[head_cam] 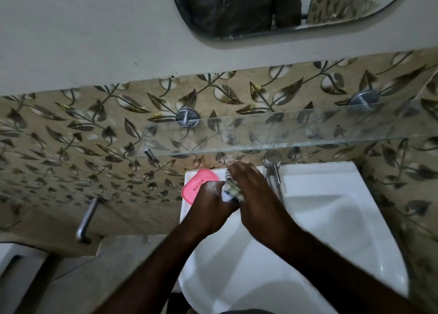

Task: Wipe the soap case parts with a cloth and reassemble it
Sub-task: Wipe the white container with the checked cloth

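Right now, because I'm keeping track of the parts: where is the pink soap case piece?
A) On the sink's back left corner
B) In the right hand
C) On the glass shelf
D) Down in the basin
A: the pink soap case piece lies on the back left corner of the sink, beside the left hand, while the right hand holds the cloth.

Pink soap case part (199, 184), grey-striped cloth (232, 188), white sink (331, 207), beige leaf-patterned tiles (71, 147).
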Demonstrator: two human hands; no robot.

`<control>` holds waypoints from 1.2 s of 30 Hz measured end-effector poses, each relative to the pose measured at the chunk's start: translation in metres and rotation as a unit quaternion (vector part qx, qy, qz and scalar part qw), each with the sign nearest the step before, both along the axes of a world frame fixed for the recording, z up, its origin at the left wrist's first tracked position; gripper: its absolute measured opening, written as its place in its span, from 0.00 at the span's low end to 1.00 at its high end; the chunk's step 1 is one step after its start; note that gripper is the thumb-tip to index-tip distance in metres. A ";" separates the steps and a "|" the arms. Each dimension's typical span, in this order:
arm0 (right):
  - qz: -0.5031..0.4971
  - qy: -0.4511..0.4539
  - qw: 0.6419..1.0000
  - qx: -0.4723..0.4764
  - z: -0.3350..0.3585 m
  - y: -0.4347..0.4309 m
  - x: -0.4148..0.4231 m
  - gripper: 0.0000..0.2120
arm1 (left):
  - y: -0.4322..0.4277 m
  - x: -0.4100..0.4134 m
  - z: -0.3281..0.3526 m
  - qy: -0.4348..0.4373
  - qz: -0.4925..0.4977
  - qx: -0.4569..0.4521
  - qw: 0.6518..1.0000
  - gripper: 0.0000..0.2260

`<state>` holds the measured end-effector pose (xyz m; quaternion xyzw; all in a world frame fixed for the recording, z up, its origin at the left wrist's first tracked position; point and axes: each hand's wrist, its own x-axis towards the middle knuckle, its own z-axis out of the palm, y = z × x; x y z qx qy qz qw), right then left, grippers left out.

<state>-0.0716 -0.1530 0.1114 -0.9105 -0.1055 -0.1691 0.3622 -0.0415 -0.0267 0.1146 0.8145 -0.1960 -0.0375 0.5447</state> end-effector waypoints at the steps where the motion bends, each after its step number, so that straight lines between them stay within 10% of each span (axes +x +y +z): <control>1: 0.021 -0.017 0.999 -0.022 0.000 0.004 -0.005 0.29 | 0.003 0.001 -0.001 -0.010 -0.013 -0.023 1.000 0.08; 20: -0.030 0.086 0.995 0.031 -0.006 -0.018 0.011 0.34 | 0.004 -0.008 0.004 0.004 0.047 0.009 0.999 0.09; 25: 0.056 -0.046 0.995 -0.076 0.015 0.012 -0.011 0.32 | 0.009 -0.002 0.011 -0.036 -0.017 -0.030 0.999 0.03; 32: 0.005 0.070 0.997 0.034 -0.008 -0.017 0.009 0.33 | 0.008 -0.011 0.004 0.013 -0.004 0.044 0.999 0.10; 36: 0.042 -0.045 0.998 -0.032 0.008 0.009 -0.014 0.30 | 0.010 -0.007 0.013 -0.060 -0.038 0.000 0.998 0.10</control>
